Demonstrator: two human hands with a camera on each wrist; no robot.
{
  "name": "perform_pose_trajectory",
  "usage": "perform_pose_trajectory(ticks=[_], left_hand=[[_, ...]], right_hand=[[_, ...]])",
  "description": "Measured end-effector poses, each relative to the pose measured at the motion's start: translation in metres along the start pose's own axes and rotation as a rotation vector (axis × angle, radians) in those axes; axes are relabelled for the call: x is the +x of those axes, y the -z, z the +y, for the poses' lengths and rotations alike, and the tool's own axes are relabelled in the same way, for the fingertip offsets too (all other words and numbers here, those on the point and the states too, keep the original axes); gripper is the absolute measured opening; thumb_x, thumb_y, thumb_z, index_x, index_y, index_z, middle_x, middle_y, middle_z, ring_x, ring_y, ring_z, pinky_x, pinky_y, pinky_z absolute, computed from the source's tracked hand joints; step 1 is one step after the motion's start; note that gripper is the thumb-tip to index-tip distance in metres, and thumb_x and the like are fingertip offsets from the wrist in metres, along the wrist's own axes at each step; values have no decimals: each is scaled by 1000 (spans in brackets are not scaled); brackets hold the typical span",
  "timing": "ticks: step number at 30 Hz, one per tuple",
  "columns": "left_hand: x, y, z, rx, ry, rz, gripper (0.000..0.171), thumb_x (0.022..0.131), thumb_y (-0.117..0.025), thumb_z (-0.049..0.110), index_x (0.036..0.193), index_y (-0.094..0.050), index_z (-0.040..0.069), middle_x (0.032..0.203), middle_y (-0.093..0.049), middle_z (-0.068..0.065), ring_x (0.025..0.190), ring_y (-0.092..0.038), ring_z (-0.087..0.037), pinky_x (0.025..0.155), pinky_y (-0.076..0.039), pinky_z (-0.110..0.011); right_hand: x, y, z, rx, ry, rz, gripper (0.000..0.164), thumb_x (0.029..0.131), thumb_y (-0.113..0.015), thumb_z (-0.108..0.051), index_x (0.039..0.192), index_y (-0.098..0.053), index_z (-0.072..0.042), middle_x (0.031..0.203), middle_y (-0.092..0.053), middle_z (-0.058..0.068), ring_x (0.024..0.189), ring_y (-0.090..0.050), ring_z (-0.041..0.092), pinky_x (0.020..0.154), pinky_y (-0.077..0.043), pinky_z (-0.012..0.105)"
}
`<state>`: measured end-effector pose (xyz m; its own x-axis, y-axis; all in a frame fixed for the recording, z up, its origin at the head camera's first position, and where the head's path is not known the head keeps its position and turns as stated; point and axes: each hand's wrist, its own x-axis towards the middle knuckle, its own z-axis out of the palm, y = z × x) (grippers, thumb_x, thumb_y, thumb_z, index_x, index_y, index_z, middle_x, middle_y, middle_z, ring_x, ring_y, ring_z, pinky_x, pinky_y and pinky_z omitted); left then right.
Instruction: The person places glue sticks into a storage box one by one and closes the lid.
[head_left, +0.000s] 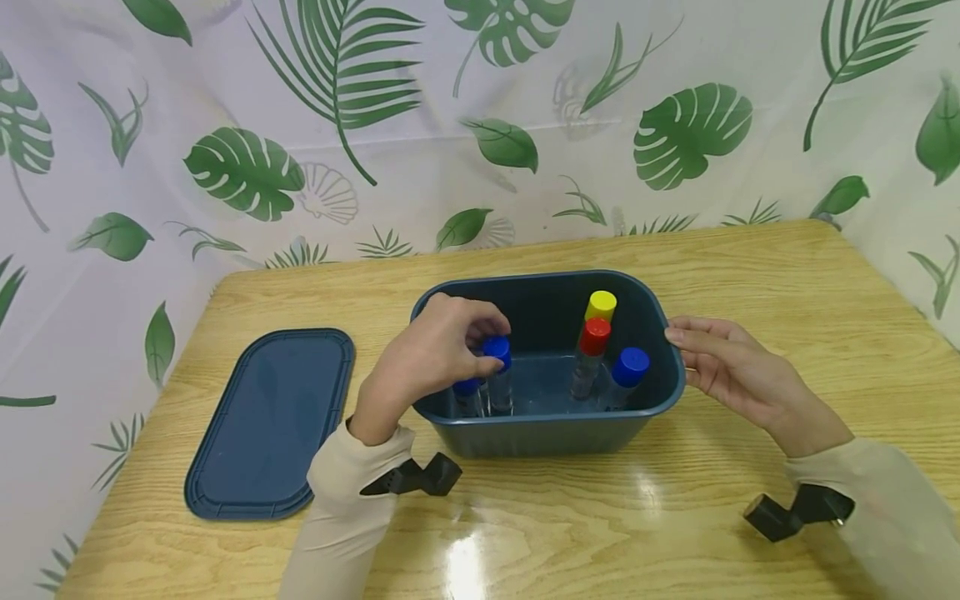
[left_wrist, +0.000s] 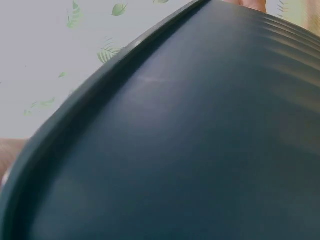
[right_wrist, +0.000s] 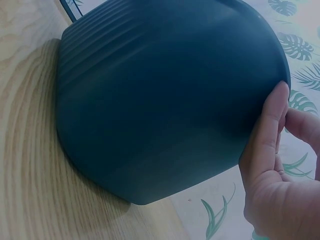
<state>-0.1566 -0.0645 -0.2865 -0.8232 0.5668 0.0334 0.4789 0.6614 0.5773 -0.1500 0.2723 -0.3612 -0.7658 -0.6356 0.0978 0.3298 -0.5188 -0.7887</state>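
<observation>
A dark blue storage bin [head_left: 551, 429] stands uncovered on the table. My left hand [head_left: 435, 342] reaches over its left end and pinches the blue cap of a clear bottle [head_left: 500, 393] between thumb and fingers. Beside that bottle, another blue-capped bottle [head_left: 467, 388] is partly hidden by the hand. At the bin's right end my right hand [head_left: 738, 371] holds the rim, its fingers [right_wrist: 272, 120] against the outer wall. Inside, toward the right, stand a yellow-capped bottle [head_left: 602, 303], a red-capped bottle [head_left: 588, 367] and a blue-capped bottle [head_left: 630, 368]. The bin's wall [left_wrist: 175, 140] blocks most of the left wrist view.
A flat dark blue lid [head_left: 273, 417] lies on the wood-grain table [head_left: 555, 525] to the left of the bin. Behind the table hangs a white cloth [head_left: 420, 150] printed with green leaves.
</observation>
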Motion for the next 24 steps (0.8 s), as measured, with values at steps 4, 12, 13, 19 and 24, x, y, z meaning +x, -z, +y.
perform_pose_trajectory(ticks=[4,12,13,19,24], left_hand=[[-2,4,1,-27,-19,27,28,84,-75,10,110,-68,-1,102,-71,-10,93,-68,-20,84,-55,-28],[-15,16,-3,-125,-57,119,25,90,-69,12,112,-66,-2,104,-69,-12,93,-67,-21,83,-56,-29],[-17,18,-5,-135,-56,131,25,91,-68,11,111,-66,-2,103,-70,-12,93,-67,-21,83,-56,-29],[-35,29,-22,-126,5,196,20,92,-66,11,108,-68,0,101,-70,-9,93,-67,-21,84,-57,-37],[-60,41,-43,-124,83,278,17,92,-66,11,106,-70,2,101,-71,-9,94,-68,-23,83,-57,-40]], right_hand=[[0,0,0,10,-1,-8,36,103,-27,4,114,-62,3,103,-67,11,93,-68,20,82,-57,28],[2,-1,0,-1,2,-12,37,103,-27,5,113,-63,3,103,-68,11,93,-68,19,81,-57,28],[2,-1,0,2,2,-13,37,103,-27,4,113,-63,3,103,-67,11,93,-68,19,81,-57,28],[2,0,1,1,1,-21,38,103,-26,4,112,-63,3,102,-67,10,92,-68,19,80,-57,27],[1,0,0,-22,9,-13,38,103,-26,4,112,-63,3,101,-67,10,90,-67,18,80,-57,27]])
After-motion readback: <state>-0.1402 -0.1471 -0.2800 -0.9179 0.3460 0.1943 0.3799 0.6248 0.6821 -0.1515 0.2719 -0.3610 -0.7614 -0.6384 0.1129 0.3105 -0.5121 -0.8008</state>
